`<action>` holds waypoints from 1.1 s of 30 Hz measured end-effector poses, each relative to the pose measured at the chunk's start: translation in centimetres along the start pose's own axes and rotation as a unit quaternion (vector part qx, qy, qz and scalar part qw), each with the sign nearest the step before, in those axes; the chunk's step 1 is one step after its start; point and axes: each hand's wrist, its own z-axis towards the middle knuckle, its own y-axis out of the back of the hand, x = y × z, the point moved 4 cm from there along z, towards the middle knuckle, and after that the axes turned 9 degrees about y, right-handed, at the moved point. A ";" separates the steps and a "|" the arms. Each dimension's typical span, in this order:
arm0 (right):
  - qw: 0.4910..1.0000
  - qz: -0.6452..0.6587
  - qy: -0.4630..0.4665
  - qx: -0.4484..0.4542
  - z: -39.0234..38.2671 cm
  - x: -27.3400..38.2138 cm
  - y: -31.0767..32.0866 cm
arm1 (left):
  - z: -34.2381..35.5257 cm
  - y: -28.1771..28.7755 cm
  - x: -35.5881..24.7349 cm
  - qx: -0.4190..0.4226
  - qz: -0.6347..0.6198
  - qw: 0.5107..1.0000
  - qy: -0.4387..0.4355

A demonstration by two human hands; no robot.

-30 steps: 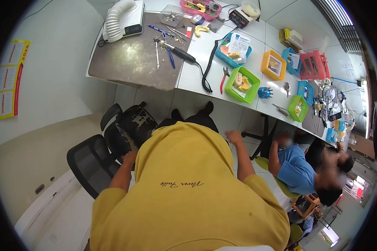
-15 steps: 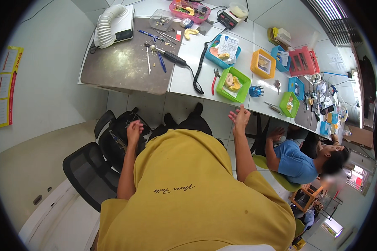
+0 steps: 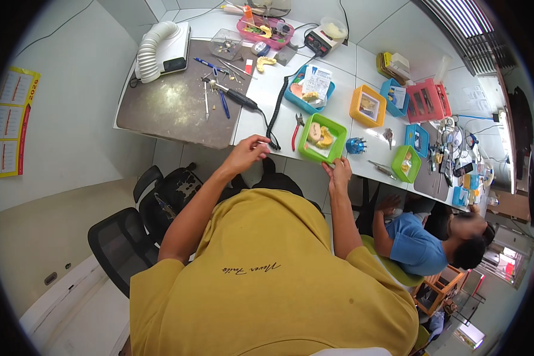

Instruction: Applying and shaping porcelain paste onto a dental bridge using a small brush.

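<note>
My right hand [image 3: 339, 174] is at the near right corner of a green plastic basket [image 3: 307, 155], its fingers closed on the rim. In the basket lie a pale dental model [image 3: 316, 132] and a yellow one [image 3: 325, 140], resting on something white. My left hand [image 3: 247, 155] hovers by the table's front edge, below the coiled black cord [image 3: 271, 121]. It holds nothing, and its fingers are loosely bent and apart. Between my hands, left of the basket, lie red-handled pliers [image 3: 296, 133].
Right of the basket stands a blue bur holder [image 3: 355, 145]. A blue basket [image 3: 296, 99] and a yellow basket [image 3: 358, 115] sit behind. A handpiece [image 3: 241, 99] and several tools lie on the brown mat [image 3: 154, 121]. A person in blue [image 3: 418, 243] sits at the right.
My left hand has moved right and up toward the table edge. My right hand has come to the green basket's corner and closed on it. The view has shifted slightly.
</note>
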 end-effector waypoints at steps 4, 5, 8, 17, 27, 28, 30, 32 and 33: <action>0.999 -0.038 -0.008 0.034 -1.8 1.7 -0.1 | 2.4 -3.3 -1.4 0.010 0.065 0.998 0.023; 0.997 -0.049 -0.011 0.055 -2.0 2.0 -0.4 | 2.9 -3.9 -1.6 -0.023 0.109 0.993 0.040; 0.991 -0.079 -0.021 0.105 -2.7 3.4 -2.3 | 4.2 -5.0 -1.2 -0.035 0.097 0.994 0.034; 0.893 -0.288 0.046 0.343 1.5 7.2 -8.9 | 2.7 -1.7 -0.4 -0.196 -0.207 0.955 -0.082; 0.846 -0.419 0.173 0.283 20.7 6.2 -14.4 | -3.8 -0.6 -0.6 -0.346 -0.280 0.884 -0.142; 0.830 -0.444 0.127 0.313 21.1 6.6 -14.8 | -4.1 -0.6 -0.4 -0.363 -0.256 0.884 -0.142; 0.805 -0.484 0.184 0.290 21.5 6.7 -14.7 | -4.5 -1.0 -0.7 -0.382 -0.235 0.882 -0.148; 0.778 -0.513 0.252 0.260 19.8 8.2 -15.1 | -4.6 -1.5 0.3 -0.406 -0.239 0.870 -0.144; 0.757 -0.480 0.383 0.222 16.4 10.8 -15.5 | -4.3 -1.6 0.5 -0.420 -0.234 0.865 -0.145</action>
